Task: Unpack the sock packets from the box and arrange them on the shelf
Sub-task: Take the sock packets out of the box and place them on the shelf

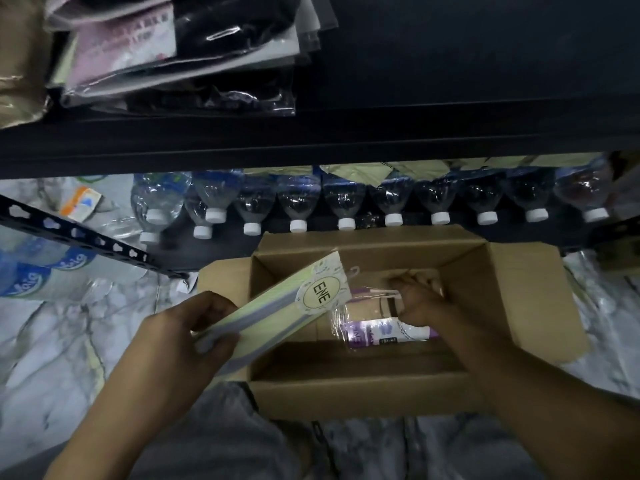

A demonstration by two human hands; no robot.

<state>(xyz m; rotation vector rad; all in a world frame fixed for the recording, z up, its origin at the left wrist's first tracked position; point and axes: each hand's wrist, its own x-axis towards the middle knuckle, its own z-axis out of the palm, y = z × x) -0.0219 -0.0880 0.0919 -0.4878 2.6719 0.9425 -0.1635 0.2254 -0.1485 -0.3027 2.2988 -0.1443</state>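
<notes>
An open cardboard box stands on the marble floor in front of me. My left hand grips a stack of pale striped sock packets with a round "ENE" label, held slanted over the box's left edge. Inside the box, my right hand pinches a clear-wrapped packet with a purple label. The dark shelf runs across the top of the view. On its left lie several bagged sock packets in a pile.
A row of several plastic water bottles with white caps lies on the lower shelf behind the box. A perforated metal shelf bar slants at the left, with wrapped bottle packs beside it. Brown packaging sits top left.
</notes>
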